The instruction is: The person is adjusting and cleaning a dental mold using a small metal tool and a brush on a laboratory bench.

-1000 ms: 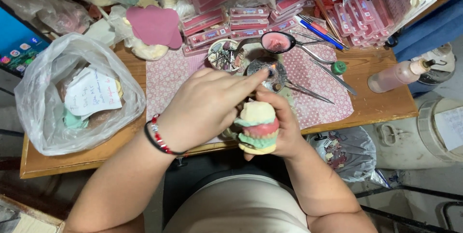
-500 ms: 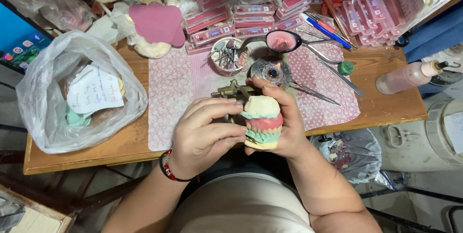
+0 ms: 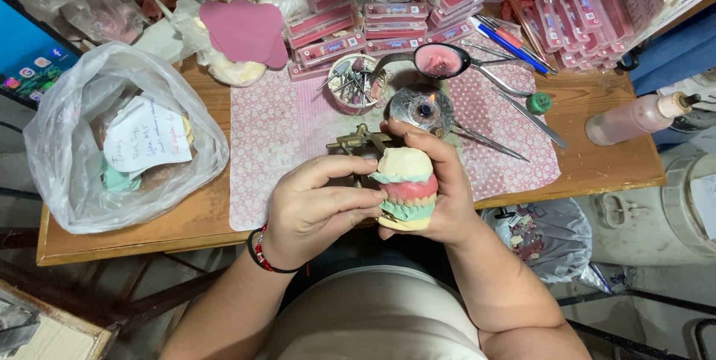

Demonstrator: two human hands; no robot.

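My right hand (image 3: 450, 192) is wrapped around a dental model (image 3: 405, 188): two pale plaster casts with green bases and a band of pink wax gums between them. It is held upright over the table's front edge. My left hand (image 3: 313, 207), with a red bead bracelet on the wrist, presses its thumb and fingers against the model's left side. A brass articulator frame (image 3: 350, 140) shows just behind the hands, partly hidden by them.
A small metal burner (image 3: 422, 108) with a tiny flame stands just behind the model on a pink patterned mat (image 3: 276, 125). Around it are a cup of tools (image 3: 350, 84), a ladle of pink wax (image 3: 440, 60), metal instruments (image 3: 488, 140), a pink bottle (image 3: 634, 118), pink boxes (image 3: 403, 24) and a plastic bag (image 3: 82, 181).
My left hand has come down from above the model's top to its left side. The model now sits slightly lower and closer to me.
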